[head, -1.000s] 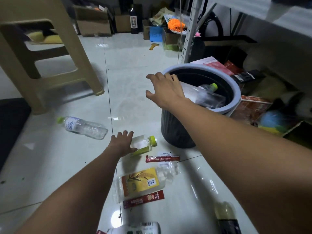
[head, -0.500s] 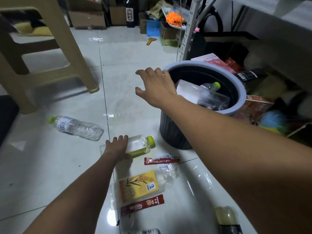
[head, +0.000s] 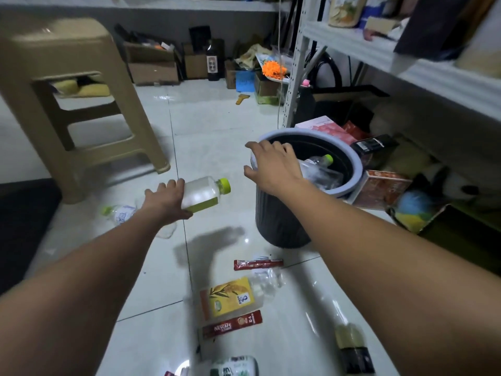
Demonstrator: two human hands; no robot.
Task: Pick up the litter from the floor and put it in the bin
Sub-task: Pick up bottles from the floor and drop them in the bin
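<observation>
My left hand (head: 165, 200) grips a clear bottle with a green cap (head: 203, 195), held off the floor to the left of the bin. The round grey bin (head: 284, 226) holds a clear bottle and crumpled plastic. My right hand (head: 271, 166) hovers over the bin's near rim with fingers spread and nothing in it. On the floor lie a clear bottle with a green cap (head: 119, 213), a red sachet (head: 257, 264), a yellow-labelled bottle (head: 235, 297), a Nescafe sachet (head: 233, 324), a dark-labelled bottle (head: 352, 348) and a green-labelled bottle (head: 233, 367).
A tan plastic stool (head: 73, 104) stands at the left. A white metal shelf unit (head: 393, 50) runs along the right, with boxes (head: 382, 185) and bags under it beside the bin. Cardboard boxes (head: 154, 63) line the far wall. A dark mat (head: 21, 226) lies at the left edge.
My left hand closed on the green-capped bottle and lifted it off the floor toward the bin. The camera view rose; my right hand stayed over the bin's rim.
</observation>
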